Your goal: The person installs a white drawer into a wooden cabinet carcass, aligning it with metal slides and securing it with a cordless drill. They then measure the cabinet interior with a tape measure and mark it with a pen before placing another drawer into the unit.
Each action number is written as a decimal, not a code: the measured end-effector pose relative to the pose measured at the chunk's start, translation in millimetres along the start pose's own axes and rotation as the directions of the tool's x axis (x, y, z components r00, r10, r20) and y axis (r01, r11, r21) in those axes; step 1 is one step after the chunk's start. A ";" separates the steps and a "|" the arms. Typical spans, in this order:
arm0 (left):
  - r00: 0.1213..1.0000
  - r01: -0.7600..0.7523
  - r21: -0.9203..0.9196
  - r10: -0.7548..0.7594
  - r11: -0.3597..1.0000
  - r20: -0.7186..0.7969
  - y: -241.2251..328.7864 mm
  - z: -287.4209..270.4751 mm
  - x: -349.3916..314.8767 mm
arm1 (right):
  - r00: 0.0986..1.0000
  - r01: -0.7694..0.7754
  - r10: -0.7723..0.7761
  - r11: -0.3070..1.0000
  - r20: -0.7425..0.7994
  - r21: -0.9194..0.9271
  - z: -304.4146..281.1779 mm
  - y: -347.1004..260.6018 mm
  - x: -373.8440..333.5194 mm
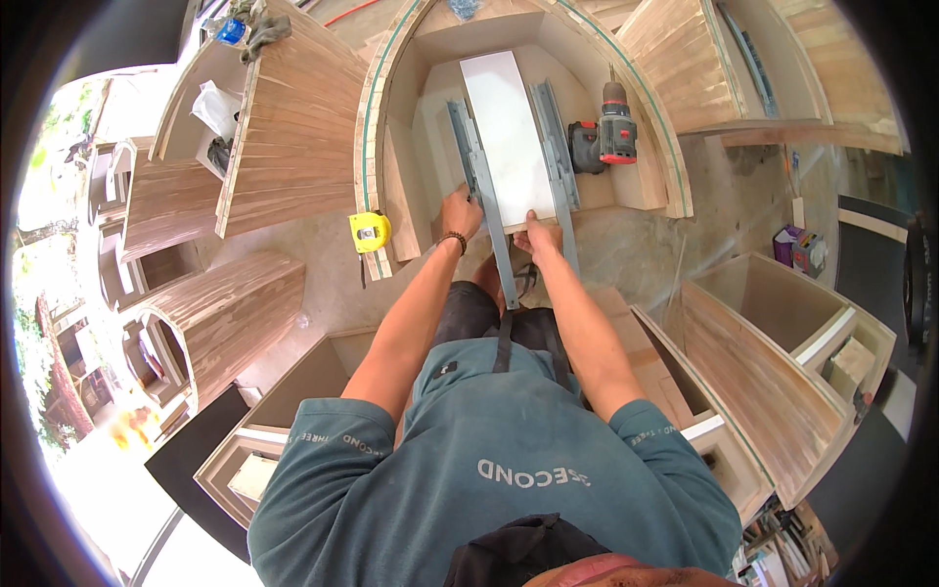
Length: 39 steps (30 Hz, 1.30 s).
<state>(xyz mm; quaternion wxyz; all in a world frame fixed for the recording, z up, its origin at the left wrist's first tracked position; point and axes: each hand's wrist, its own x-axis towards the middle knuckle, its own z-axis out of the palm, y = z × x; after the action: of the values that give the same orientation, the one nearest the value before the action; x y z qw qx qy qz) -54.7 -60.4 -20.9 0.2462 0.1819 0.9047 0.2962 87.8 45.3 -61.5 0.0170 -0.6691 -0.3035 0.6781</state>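
One white board (505, 127) sits between two metal rails (558, 157) in one wooden box (401, 186). The right hand (540, 237) pinches the board's end; I can't tell if the left hand (461, 214) grips a rail.

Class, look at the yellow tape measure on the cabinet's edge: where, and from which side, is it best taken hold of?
Probably by the case of the tape measure, from above, thumb and fingers on its left and right sides. The case is compact and rounded, nothing lies over it, and it rests on the narrow edge of the cabinet, so its sides look easy to reach.
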 end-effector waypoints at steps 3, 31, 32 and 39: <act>1.000 -0.010 -0.147 0.010 0.989 -0.001 -4.9 -0.4 -0.3 | 0.998 0.000 0.004 0.998 0.055 -0.064 -6.1 -2.5 -5.0; 0.730 -0.557 0.107 0.547 0.824 -0.411 203.2 -101.0 156.7 | 0.702 0.679 -0.709 0.642 0.059 -0.357 -99.4 -110.9 -76.7; 0.719 -0.561 0.129 0.558 0.818 -0.413 225.5 -114.6 183.9 | 0.709 0.676 -0.703 0.651 0.061 -0.346 -100.9 -102.7 -73.2; 0.860 -0.341 0.679 0.508 0.650 -0.054 236.8 -142.5 332.2 | 0.651 0.704 -0.755 0.640 -0.080 -0.307 -79.9 -93.5 -65.6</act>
<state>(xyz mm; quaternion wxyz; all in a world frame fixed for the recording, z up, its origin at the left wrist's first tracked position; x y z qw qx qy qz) -360.2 213.3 115.3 -0.0197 0.4264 0.9037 0.0342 132.1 124.4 44.4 0.2372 -0.5498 -0.6274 0.4978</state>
